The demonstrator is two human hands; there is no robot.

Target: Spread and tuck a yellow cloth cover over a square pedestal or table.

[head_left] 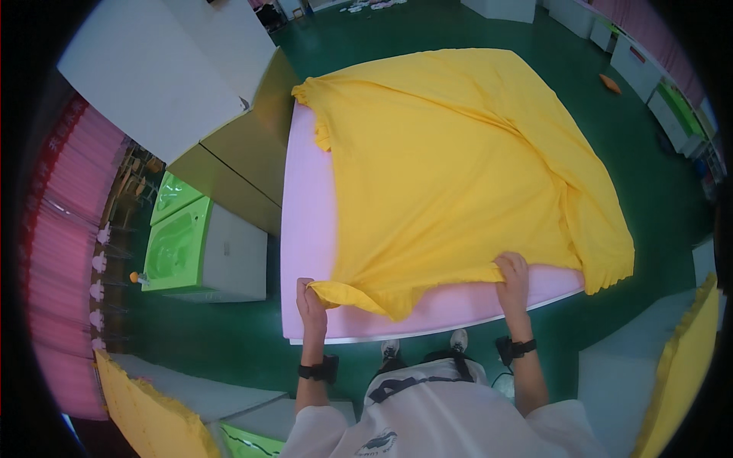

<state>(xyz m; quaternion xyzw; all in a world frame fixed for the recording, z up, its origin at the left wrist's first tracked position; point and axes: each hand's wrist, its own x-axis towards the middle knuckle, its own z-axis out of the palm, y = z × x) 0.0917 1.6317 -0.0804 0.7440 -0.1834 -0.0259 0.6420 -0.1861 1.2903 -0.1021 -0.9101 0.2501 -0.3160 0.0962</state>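
A yellow sheet (450,168) with a ruffled edge lies spread over a bed (308,229) with a pale pink surface. Folds run across its right side, and the far right part hangs over the bed's edge. At the near left corner, my left hand (311,305) is closed on the sheet's edge. My right hand (513,278) grips the same near edge farther right. Between them the edge sags and bunches above the pink surface. Pink shows along the bed's left side and near end.
A tall white cabinet (175,84) stands against the bed's far left. Green basins (175,248) on a white base are to the left, near pink curtains (72,252). Yellow-covered beds (153,404) flank me behind. An orange object (609,84) lies on the green floor (557,61).
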